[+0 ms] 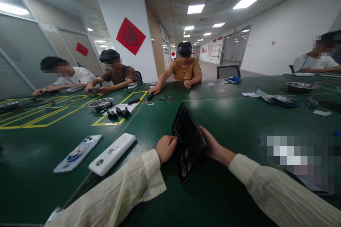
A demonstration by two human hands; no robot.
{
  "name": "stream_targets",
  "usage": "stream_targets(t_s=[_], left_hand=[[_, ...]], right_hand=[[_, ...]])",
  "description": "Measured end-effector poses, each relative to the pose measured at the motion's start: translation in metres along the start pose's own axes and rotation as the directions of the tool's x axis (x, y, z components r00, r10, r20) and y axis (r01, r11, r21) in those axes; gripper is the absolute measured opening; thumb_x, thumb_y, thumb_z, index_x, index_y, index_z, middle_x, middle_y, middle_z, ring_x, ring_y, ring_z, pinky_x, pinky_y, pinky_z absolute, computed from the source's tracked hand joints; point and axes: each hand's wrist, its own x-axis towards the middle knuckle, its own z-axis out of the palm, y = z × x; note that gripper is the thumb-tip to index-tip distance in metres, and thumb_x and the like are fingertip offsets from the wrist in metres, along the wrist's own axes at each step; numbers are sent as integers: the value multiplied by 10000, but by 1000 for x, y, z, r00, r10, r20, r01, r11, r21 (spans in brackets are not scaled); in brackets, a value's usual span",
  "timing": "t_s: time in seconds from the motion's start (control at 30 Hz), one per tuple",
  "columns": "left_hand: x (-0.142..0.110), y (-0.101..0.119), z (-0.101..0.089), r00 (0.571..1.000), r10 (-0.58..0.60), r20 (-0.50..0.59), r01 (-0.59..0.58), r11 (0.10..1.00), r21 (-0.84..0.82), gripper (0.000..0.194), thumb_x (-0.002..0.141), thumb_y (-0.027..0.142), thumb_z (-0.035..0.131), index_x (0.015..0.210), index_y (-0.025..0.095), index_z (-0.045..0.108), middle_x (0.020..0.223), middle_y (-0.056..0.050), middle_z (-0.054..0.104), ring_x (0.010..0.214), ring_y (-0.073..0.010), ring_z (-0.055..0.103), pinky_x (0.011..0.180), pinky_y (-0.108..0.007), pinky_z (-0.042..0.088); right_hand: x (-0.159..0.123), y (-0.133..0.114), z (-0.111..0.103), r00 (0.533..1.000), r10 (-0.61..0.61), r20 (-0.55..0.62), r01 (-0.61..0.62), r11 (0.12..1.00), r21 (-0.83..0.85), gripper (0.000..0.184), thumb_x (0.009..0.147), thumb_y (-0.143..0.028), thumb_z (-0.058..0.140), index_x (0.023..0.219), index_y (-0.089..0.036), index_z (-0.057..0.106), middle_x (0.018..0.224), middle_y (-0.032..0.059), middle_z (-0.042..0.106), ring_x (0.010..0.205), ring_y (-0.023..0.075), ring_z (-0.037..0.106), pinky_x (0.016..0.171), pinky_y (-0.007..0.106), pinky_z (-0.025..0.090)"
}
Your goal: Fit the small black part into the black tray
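A thin black tablet with a glossy, reflective face stands tilted above the table in front of me. My right hand grips its right edge, the fingers partly hidden behind it. At the left edge is my left hand, fingers curled and one blue-nailed fingertip against the dark face. Some of its fingers are hidden. Left of my sleeve, a white power bank marked 26 lies on the green table with a cable at its near end. Beside it rests a phone in a pale printed case.
Several black parts stand near a metal bowl inside yellow tape. Gloves and another metal bowl lie to the right. Opposite, a person in a mustard shirt reaches toward a black object. Other people sit left and right.
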Motion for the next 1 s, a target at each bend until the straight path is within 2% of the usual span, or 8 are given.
stream_targets(t_s=[0.23, 0.33, 0.47, 0.6, 1.0], left_hand=[[-1, 4, -2, 999, 13, -33, -13, 1000, -8, 309, 786, 331, 290, 564, 169, 431, 555, -17, 478, 553, -141, 448, 536, -245, 278], [-1, 5, -2, 998, -21, -56, 22, 1000, 4, 294, 785, 320, 310, 599, 163, 475, 581, -19, 500, 567, -140, 459, 532, -238, 271], [0, 3, -1, 996, -57, -64, 58, 998, 17, 327, 783, 343, 321, 539, 162, 441, 529, -5, 446, 526, -128, 430, 511, -236, 252], [1, 2, 0, 998, -29, -58, 28, 999, -23, 362, 785, 377, 315, 509, 162, 407, 500, 8, 387, 496, -116, 391, 488, -237, 231], [-1, 2, 3, 997, -54, -46, 52, 998, -47, 482, 846, 458, 255, 507, 154, 412, 495, 7, 349, 474, -104, 329, 466, -243, 195]], right_hand=[[2, 1, 0, 1000, -27, 11, 27, 1000, -5, 377, 819, -527, 424, 982, -234, 597, 717, 21, 652, 637, 175, 596, 600, 319, 469], [2, 2, 0, 999, -32, 8, 32, 999, -1, 383, 822, -531, 417, 988, -234, 594, 723, 20, 653, 636, 173, 597, 596, 315, 468], [3, 3, 0, 1000, -21, -19, 21, 1000, 7, 382, 827, -528, 408, 978, -231, 593, 715, 21, 651, 621, 169, 596, 578, 307, 467], [3, 3, -1, 1000, -22, -9, 22, 1000, -11, 381, 823, -532, 415, 976, -230, 588, 716, 20, 648, 604, 162, 591, 566, 303, 466], [4, 3, -3, 1000, -19, -1, 19, 1000, -3, 366, 821, -526, 422, 960, -234, 595, 705, 18, 643, 612, 166, 587, 574, 307, 464]])
